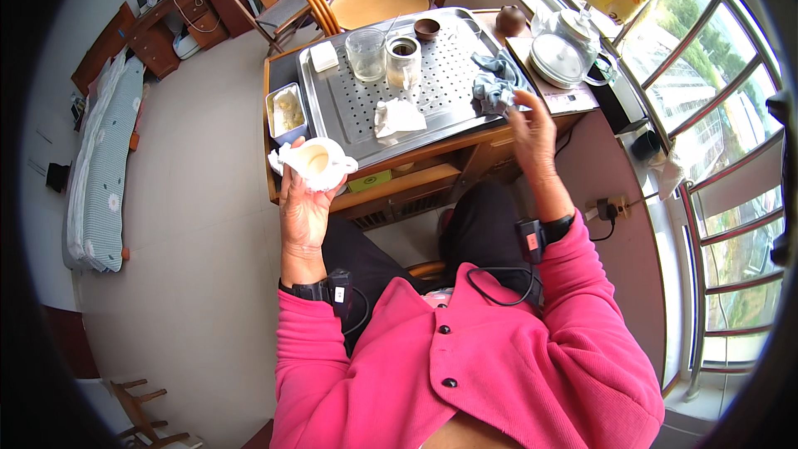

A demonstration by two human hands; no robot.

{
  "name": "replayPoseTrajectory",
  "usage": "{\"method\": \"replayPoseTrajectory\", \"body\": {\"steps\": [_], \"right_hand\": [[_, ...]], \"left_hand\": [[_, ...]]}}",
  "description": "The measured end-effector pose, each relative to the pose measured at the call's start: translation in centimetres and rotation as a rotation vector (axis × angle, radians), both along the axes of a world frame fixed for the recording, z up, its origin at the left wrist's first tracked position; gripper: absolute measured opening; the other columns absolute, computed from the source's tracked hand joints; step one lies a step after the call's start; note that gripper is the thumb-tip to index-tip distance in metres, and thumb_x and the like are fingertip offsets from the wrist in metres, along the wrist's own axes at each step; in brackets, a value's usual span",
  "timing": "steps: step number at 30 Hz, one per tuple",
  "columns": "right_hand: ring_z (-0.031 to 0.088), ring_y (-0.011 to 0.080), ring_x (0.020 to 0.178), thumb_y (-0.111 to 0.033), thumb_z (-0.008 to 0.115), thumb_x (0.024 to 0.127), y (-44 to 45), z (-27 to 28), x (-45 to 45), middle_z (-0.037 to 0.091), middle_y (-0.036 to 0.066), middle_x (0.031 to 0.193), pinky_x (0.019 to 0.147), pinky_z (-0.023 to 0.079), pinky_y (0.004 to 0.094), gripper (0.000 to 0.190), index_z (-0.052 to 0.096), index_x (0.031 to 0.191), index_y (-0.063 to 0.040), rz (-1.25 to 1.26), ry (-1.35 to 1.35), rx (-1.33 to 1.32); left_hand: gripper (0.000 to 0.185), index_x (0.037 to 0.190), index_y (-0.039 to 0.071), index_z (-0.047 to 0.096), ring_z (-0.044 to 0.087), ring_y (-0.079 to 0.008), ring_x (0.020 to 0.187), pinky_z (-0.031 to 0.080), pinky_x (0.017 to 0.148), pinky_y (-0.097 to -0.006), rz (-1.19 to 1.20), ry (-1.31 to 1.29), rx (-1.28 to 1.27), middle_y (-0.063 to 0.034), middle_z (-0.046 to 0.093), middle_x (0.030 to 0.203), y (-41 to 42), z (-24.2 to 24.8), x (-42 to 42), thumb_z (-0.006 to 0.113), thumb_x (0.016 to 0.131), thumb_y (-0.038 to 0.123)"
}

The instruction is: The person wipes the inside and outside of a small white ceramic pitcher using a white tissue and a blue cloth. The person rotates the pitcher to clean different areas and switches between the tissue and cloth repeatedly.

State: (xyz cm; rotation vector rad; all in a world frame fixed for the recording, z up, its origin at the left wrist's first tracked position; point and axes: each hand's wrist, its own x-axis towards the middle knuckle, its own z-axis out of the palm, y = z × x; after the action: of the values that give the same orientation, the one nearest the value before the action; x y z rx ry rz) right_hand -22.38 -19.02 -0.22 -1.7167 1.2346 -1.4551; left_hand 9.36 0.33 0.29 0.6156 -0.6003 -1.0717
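Observation:
My left hand (305, 199) holds a small white ceramic pitcher (319, 165) from below, tilted so that I look into its mouth. Crumpled white tissue (282, 157) shows beside the pitcher's spout. Over the front right corner of the perforated metal tea tray (349, 128), my right hand (535, 131) is slightly blurred, its fingers apart. Closest to it lies a bunched blue-grey cloth (499, 81); whether the fingertips touch it is unclear. A crumpled white tissue (399, 117) rests at the tray's front.
On the tray stand a glass cup (366, 56), a glass jar (404, 65), a small brown bowl (427, 28) and a white square dish (323, 57). A lidded glass kettle (564, 53) stands right; a rectangular container (287, 112) sits left. A rattan chair (380, 3) is behind.

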Motion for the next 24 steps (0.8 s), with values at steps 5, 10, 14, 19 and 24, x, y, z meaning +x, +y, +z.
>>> {"method": "replayPoseTrajectory", "body": {"steps": [5,10,14,19,24], "right_hand": [[0.057,0.0091,0.075,-0.005,0.068,0.088,-1.9,-0.9,-5.3,0.066,0.004,0.095,0.071,0.050,0.0243,0.028,0.064,0.116,-0.005,-0.195,0.082,0.023],[0.063,0.0198,0.084,-0.028,0.066,0.093,-2.7,-2.0,-5.2,0.065,0.011,0.098,0.079,0.050,0.0318,0.031,0.067,0.111,-0.003,-0.234,0.242,0.003],[0.062,0.0254,0.083,-0.024,0.069,0.088,-3.4,-1.0,-3.8,0.063,0.011,0.095,0.078,0.049,0.0320,0.024,0.068,0.103,-0.006,-0.278,0.470,0.048],[0.061,0.0271,0.085,-0.012,0.073,0.080,-3.1,0.3,-3.2,0.063,0.009,0.093,0.078,0.048,0.0324,0.015,0.067,0.092,-0.005,-0.192,0.228,-0.146],[0.054,0.0038,0.067,-0.008,0.063,0.094,-2.1,0.0,-2.6,0.058,-0.004,0.075,0.060,0.046,0.0207,0.006,0.064,0.095,-0.003,0.083,-0.354,0.120]], "left_hand": [[0.070,0.147,0.010,0.034,0.056,-0.0286,0.121,0.055,0.095,-0.0453,-0.010,-0.013,0.020,-0.0108,0.051,0.135,0.1,0.7,-1.1,0.069,0.090,0.031],[0.070,0.148,0.010,0.032,0.056,-0.0305,0.122,0.056,0.094,-0.0461,-0.028,-0.020,0.033,-0.0119,0.050,0.138,0.0,0.7,-2.0,0.066,0.091,0.034],[0.068,0.147,0.010,0.033,0.055,-0.0301,0.122,0.056,0.094,-0.0460,-0.049,0.011,0.061,-0.0115,0.050,0.136,0.0,0.8,-2.9,0.066,0.091,0.030],[0.067,0.147,0.010,0.034,0.054,-0.0292,0.123,0.054,0.095,-0.0476,-0.087,-0.026,0.080,-0.0111,0.050,0.136,-1.1,1.7,-4.6,0.067,0.091,0.027],[0.067,0.148,0.009,0.032,0.055,-0.0302,0.123,0.052,0.098,-0.0474,-0.134,-0.096,0.063,-0.0122,0.052,0.135,-4.1,2.5,-7.2,0.064,0.092,0.028]]}}
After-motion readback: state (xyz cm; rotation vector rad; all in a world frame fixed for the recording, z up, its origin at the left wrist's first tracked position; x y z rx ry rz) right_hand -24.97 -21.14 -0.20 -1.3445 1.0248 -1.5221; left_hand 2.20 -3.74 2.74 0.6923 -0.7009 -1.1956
